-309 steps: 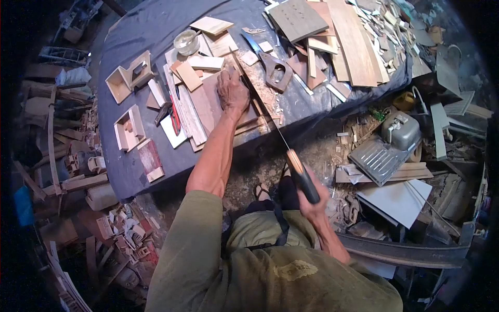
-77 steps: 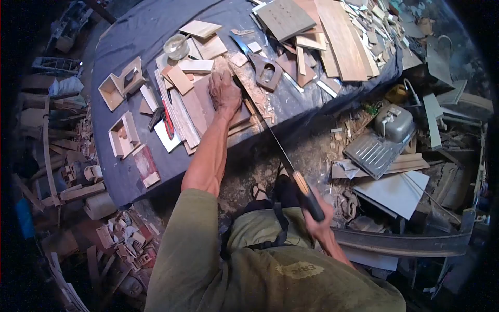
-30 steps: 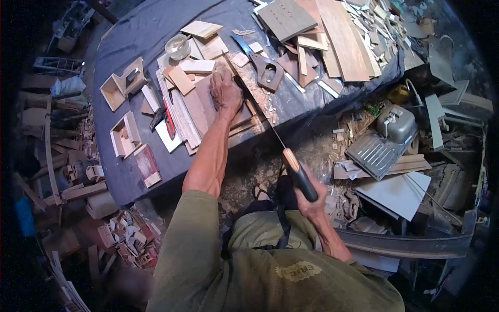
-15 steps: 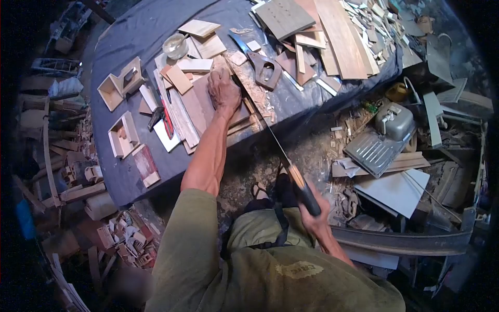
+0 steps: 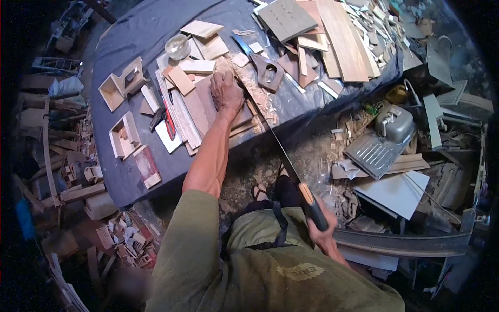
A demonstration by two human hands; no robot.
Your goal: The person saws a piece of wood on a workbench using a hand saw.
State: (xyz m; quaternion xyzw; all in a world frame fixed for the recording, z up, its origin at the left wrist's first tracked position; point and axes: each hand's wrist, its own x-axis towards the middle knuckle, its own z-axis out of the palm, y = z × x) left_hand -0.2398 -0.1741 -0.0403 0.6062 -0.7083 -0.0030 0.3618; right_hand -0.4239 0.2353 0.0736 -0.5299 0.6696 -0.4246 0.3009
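My right hand (image 5: 321,224) is wrapped around the black and wood handle of a handsaw (image 5: 280,145). Its long thin blade slants up and away to the edge of a flat brown wooden board (image 5: 202,106) on the table. My left hand (image 5: 227,94) presses down on that board with curled fingers, just left of the blade; the fingertips are partly hidden. Sawdust (image 5: 262,101) lies beside the blade. Another saw (image 5: 267,74), with a wooden handle and bluish blade, rests to the right.
Small wooden boxes (image 5: 125,136), red-handled pliers (image 5: 170,125) and a jar (image 5: 177,48) stand left on the cloth-covered table (image 5: 130,184). Boards (image 5: 340,39) and offcuts are piled at the right. A metal sink (image 5: 382,143) and scrap wood lie on the floor.
My right hand has drawn the handsaw back toward my body, down and to the right. My left hand stays on the board.
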